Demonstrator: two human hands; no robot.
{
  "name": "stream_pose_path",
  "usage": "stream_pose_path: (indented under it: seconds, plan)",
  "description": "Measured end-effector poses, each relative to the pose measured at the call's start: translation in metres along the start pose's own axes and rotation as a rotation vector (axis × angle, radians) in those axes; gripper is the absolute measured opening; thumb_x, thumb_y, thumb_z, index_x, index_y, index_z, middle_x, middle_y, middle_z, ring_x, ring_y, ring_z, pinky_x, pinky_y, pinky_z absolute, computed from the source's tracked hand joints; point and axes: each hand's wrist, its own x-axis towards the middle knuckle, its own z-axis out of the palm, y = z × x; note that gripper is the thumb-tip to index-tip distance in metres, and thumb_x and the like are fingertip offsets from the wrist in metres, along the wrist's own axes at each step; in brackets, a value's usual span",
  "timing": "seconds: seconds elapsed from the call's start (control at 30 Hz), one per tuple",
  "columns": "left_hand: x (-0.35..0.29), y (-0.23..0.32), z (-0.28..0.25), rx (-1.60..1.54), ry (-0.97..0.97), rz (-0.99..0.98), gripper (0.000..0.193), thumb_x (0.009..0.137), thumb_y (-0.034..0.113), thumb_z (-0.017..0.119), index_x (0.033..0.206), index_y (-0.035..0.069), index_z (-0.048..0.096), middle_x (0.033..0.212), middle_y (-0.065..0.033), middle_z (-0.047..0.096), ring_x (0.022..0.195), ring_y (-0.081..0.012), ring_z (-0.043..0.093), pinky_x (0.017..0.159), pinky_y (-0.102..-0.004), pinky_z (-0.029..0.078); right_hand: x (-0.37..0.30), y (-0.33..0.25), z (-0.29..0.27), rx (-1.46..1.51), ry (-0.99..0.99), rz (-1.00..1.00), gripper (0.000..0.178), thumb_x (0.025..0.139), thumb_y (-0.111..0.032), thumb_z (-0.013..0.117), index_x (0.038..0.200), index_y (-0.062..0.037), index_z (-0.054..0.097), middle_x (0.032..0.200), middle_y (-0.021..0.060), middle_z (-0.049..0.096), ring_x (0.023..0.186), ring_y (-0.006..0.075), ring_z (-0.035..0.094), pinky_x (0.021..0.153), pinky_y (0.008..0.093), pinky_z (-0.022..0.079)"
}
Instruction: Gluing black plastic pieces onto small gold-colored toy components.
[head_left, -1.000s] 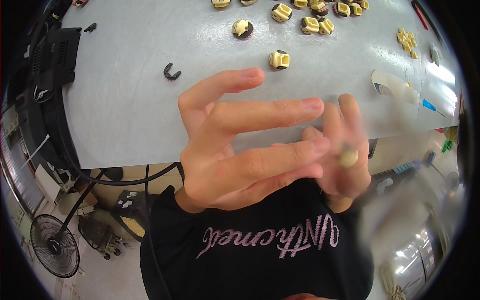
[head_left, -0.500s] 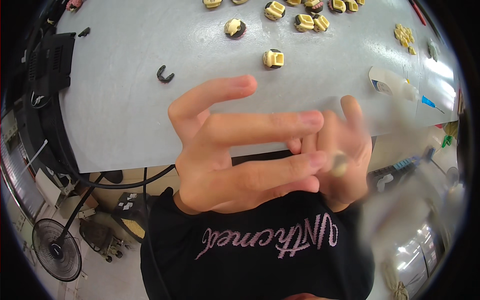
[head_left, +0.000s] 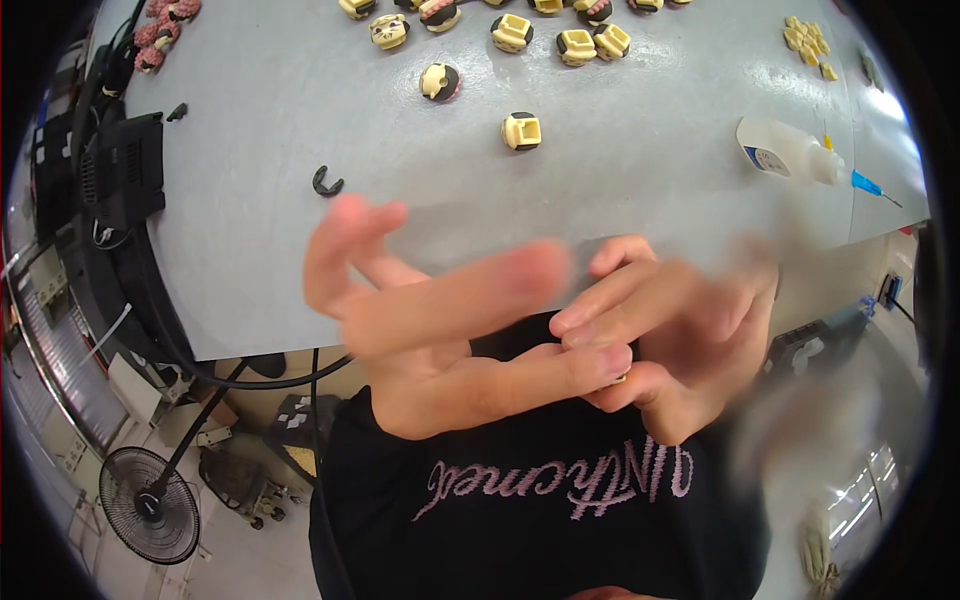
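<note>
My hands meet in front of my chest, over the near edge of the table. A small cream-coloured piece (head_left: 621,379) barely shows between the fingertips, and its kind is hidden. My left hand (head_left: 440,330) presses a fingertip against it from the left, its upper fingers raised, bent and blurred. Around the right side of the piece, the fingers and thumb of my right hand (head_left: 680,335) are closed. Beyond the hands, a cream and black doll-like head (head_left: 521,131) lies with its square hollow upward. A dark C-shaped part (head_left: 326,182) rests near my left fingers.
Several similar heads (head_left: 577,46) lie at the far side, with pink-haired ones (head_left: 150,45) at far left. To the right are a clear bottle (head_left: 790,152), a blue-hubbed needle (head_left: 868,184) and small cream pieces (head_left: 806,38). A black device (head_left: 125,165) borders the left table edge.
My hands have turned and drawn closer together at the fingertips. The cream and dark piece, visible earlier by my right palm, is now almost covered. The view has shifted slightly.
</note>
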Motion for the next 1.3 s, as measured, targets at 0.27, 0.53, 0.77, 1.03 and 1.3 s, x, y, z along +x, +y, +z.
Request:
stream_pose_path:
  seconds: [0.27,0.53,0.77,1.03,1.3]
  plan:
    - [0.005,0.015,0.015,0.093,0.238,-0.101,0.018,0.07,0.046,0.068,0.064,0.03,0.066,0.145,-0.0095,-0.014,0.133,-0.034,0.0,0.096,-0.0533,0.024,0.008,-0.011,-0.003,-0.077,-0.123,0.076,0.066,0.066,-0.016,0.077,0.104,-0.008,0.024,0.078,0.0178,0.064,0.081,0.0345,0.063,0.089,0.0525,0.035]
    - [0.001,0.006,-0.008,-0.05,0.114,-0.22,0.005,0.066,0.027,0.073,0.068,0.031,0.071,0.146,-0.0013,-0.011,0.133,-0.0324,-0.001,0.096,-0.0457,0.029,0.008,-0.011,-0.004,-0.113,-0.237,0.13,0.083,0.064,-0.021,0.078,0.119,-0.0047,0.017,0.09,0.0239,0.062,0.09,0.0388,0.061,0.089,0.0567,0.035]
    - [0.019,0.012,-0.006,-0.318,0.042,-0.275,0.024,0.065,0.043,0.073,0.062,0.022,0.061,0.144,-0.013,-0.019,0.134,-0.0347,-0.005,0.099,-0.0523,0.021,0.006,-0.009,0.009,0.105,-0.133,0.091,0.091,0.074,-0.022,0.071,0.127,0.0023,0.002,0.093,0.0266,0.06,0.091,0.0427,0.058,0.085,0.0542,0.042]
    - [0.014,-0.009,-0.018,-0.619,-0.106,-0.402,0.024,0.065,0.045,0.073,0.061,0.026,0.059,0.145,-0.0133,-0.015,0.134,-0.0334,-0.005,0.101,-0.0509,0.015,0.009,-0.023,0.029,0.378,0.093,0.267,0.092,0.084,-0.03,0.058,0.131,0.0035,-0.013,0.095,0.0274,0.059,0.092,0.0412,0.058,0.085,0.0504,0.043]
    - [0.02,-0.011,-0.021,-0.769,-0.145,-0.585,0.028,0.066,0.047,0.072,0.057,0.028,0.054,0.145,-0.0117,-0.017,0.134,-0.0315,-0.004,0.105,-0.0439,0.01,0.019,-0.031,0.038,0.385,0.14,0.46,0.088,0.085,-0.035,0.054,0.132,0.0031,-0.01,0.095,0.0273,0.059,0.09,0.0362,0.059,0.089,0.0451,0.043]
